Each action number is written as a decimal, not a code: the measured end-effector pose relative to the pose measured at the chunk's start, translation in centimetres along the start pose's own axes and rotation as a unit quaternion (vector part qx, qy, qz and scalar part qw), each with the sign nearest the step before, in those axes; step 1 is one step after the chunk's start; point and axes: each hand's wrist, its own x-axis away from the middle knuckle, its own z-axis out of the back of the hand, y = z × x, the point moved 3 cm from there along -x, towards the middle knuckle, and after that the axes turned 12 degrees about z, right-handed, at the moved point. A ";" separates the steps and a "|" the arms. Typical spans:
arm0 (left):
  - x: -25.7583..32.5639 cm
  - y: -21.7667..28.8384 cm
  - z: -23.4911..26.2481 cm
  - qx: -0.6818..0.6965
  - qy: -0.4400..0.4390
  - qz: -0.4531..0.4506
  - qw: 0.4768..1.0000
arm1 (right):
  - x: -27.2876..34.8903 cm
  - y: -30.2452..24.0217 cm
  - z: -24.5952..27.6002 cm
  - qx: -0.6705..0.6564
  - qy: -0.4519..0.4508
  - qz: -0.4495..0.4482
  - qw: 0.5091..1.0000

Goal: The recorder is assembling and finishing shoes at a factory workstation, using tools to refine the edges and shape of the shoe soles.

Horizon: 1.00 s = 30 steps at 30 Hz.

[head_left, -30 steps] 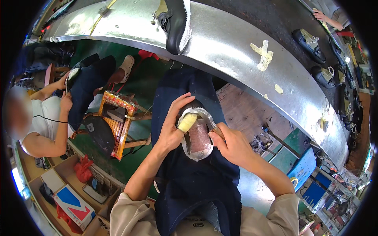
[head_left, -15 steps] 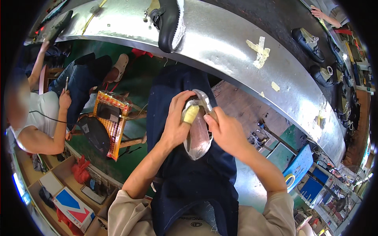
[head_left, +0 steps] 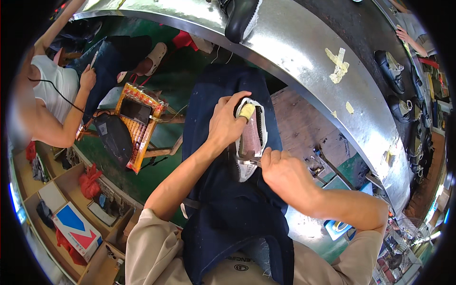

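My left hand grips the toe end of a shoe turned sole-side up on my lap, over a dark blue apron. The shoe has a white rim, a pinkish insole board and a yellow tip at its far end. My right hand is closed at the shoe's near end, pinching a small thin tool whose metal tip touches the rim; the tool is mostly hidden by the fingers.
A curved metal conveyor table runs across the top with black shoes on it. A person in a white top sits at left beside an orange crate. Cardboard boxes stand lower left.
The shoe has turned from lying flat to more edge-on, and my right hand has slid down from its side to its near end. My left hand stayed on the toe.
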 end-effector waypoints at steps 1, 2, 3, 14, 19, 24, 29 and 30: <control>-0.2 -0.1 0.0 0.018 -0.006 -0.002 1.000 | -0.2 -0.4 -0.2 -0.051 -0.028 -0.016 0.998; -0.4 -0.3 -0.1 0.035 -0.012 -0.003 0.999 | -0.3 -0.6 -0.6 -0.103 -0.057 -0.032 0.993; -0.4 -1.8 -0.1 0.079 -0.022 -0.053 0.995 | -0.2 -0.5 -1.5 -0.220 -0.030 -0.055 0.973; 7.9 -5.0 -2.0 0.507 -0.284 0.312 0.752 | -0.8 -2.7 -7.8 -0.459 0.151 -0.249 0.840; 6.8 -5.7 -0.1 0.451 -0.258 0.350 0.780 | -2.1 -4.3 -10.4 -0.743 0.090 -0.232 0.622; 4.3 -11.1 -3.3 0.403 -0.247 0.284 0.834 | 0.2 -0.5 -11.6 -0.735 0.024 -0.155 0.659; 5.6 -9.6 -4.7 0.355 -0.122 0.255 0.891 | 1.7 -3.2 -9.6 -0.377 0.118 -0.120 0.911; 5.9 -9.2 -4.4 0.355 -0.120 0.255 0.891 | 1.6 -3.5 -10.0 -0.378 0.119 -0.119 0.911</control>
